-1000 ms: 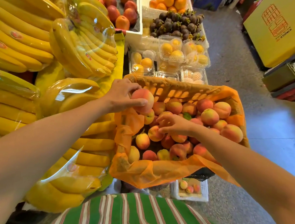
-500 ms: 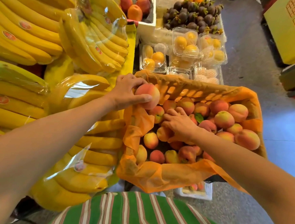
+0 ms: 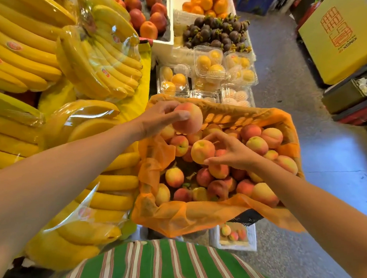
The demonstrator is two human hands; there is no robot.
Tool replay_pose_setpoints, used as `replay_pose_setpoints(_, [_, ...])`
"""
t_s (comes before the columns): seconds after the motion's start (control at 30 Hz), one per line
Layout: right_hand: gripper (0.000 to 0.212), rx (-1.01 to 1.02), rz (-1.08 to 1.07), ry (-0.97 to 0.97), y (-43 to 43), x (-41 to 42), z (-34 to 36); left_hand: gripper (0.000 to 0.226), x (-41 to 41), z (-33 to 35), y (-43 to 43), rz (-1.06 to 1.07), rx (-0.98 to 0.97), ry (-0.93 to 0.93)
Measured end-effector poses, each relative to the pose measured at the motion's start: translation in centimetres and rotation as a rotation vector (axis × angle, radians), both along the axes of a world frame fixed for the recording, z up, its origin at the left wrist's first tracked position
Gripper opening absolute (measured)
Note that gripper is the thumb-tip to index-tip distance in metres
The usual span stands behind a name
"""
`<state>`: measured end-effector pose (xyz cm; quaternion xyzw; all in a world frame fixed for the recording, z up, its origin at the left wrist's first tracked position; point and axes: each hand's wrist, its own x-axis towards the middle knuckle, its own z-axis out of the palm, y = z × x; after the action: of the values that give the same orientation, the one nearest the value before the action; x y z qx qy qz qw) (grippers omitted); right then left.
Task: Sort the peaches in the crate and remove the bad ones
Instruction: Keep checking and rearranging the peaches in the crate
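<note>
- 2 peaches are held up over the crate [image 3: 228,118], 1 in each bare hand; the only view is the head camera, looking forward and down.
- The left hand [image 3: 157,121] comes in from the lower left on a long, nearly straight forearm that passes over the wrapped bananas [image 3: 96,66]. Its fingers [image 3: 180,116] are curled round a pink peach [image 3: 189,119], with the thumb lying across the near face and the others wrapped behind. This fruit hangs over the far left corner of the crate, level with the rim.
- The right hand [image 3: 235,152] enters from the lower right with the wrist bent and the palm turned left. It pinches a yellow-and-pink peach [image 3: 202,151] between the thumb below and the fingertips arched over the top. This fruit is over the middle of the crate, just below and to the right of the pink one.
- The crate is lined with an orange liner [image 3: 194,218] that spills over the near edge. The loose peaches [image 3: 256,144] are heaped higher along the far and right sides, and the dark bottom shows near the left.
- Beyond the crate stand clear boxes [image 3: 208,61] of yellow fruit, then mangosteens [image 3: 215,31] and oranges [image 3: 207,0].
- A small white tray [image 3: 251,238] with a few peaches sits on the floor [image 3: 291,92] below the near edge.
- A green striped shirt [image 3: 168,267] fills the bottom of the frame.
</note>
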<state>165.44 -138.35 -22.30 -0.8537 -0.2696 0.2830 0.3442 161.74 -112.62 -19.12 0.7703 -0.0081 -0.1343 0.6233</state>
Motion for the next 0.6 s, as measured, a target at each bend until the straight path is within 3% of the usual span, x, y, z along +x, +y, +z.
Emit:
replay_pose_setpoints(0.13, [0.052,0.103,-0.204,0.131,-2.2,-1.3,2.3,0.043,0.4,0.7,-2.2,-0.068,-0.376,0.251])
replay_pose_setpoints(0.2, [0.056,0.138,-0.27,0.15,-3.4,-1.9,2.9,0.053,0.5,0.9,-3.1,-0.093,-0.454,0.305])
replay_pose_setpoints(0.3, [0.06,0.164,-0.332,0.131,-4.7,-2.9,3.6,0.056,0.4,0.7,-4.2,-0.143,-0.435,0.327])
replay_pose_setpoints(0.47, [0.067,0.149,-0.368,0.059,-5.9,-3.9,3.8,0.025,0.3,0.6,-6.0,-0.184,-0.415,0.309])
replay_pose_setpoints(0.6, [0.063,0.105,-0.392,-0.012,-6.9,-3.9,3.9,0.027,1.0,-0.2,-7.2,-0.155,-0.167,0.162])
